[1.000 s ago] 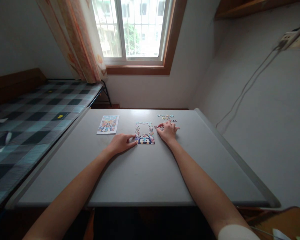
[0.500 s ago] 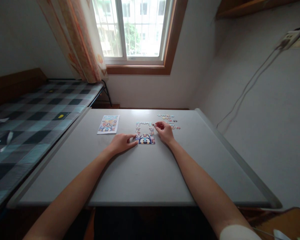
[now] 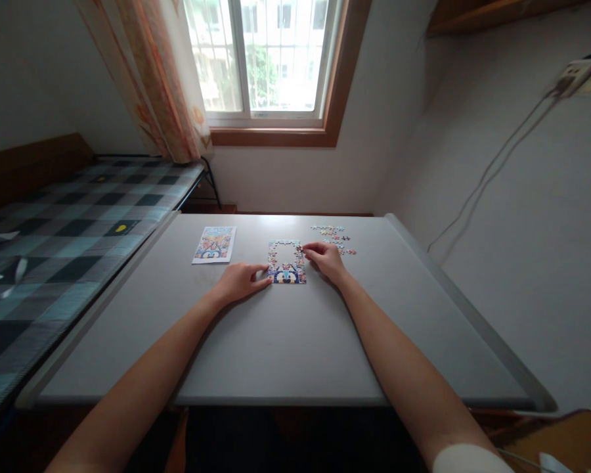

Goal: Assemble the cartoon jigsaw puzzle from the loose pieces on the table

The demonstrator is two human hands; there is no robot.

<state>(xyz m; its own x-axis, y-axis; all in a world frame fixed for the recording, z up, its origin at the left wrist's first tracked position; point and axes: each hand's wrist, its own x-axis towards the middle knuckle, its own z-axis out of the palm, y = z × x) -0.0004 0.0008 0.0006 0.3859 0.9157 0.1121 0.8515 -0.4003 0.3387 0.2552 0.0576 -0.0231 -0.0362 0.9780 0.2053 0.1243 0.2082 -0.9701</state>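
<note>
Two bare hands over a wide pale desk (image 3: 276, 348), with a partly assembled jigsaw (image 3: 287, 276) near the middle, between them. Biggest risk, by judgement: skewing or splitting of the whole jigsaw, from uneven sideways pressure by the left hand (image 3: 241, 282) at its left edge. Next, buckling of the narrow side borders – thin around the open hollow, so with little to brace against a push. Smaller again: a knock to the loose pieces (image 3: 345, 238) from the knuckles of the right hand (image 3: 328, 259), close beside them. Smallest: a slip or wrong turn of the small puzzle piece (image 3: 300, 249), from a fingertip hold mostly hiding its tabs.

In the right grip, thumb and finger nearly together, apparently with that piece pinched at the right border. In the left grip, thumb and finger parted, touching the jigsaw edge, with nothing visibly picked up.

As for room, broad open surface on the near side, well inside the desk edges. Moderate space on the left, up to the printed sheet (image 3: 214, 244). Tightest on the right – only a slim gap between jigsaw and loose pieces, mostly taken by fingers.
</note>
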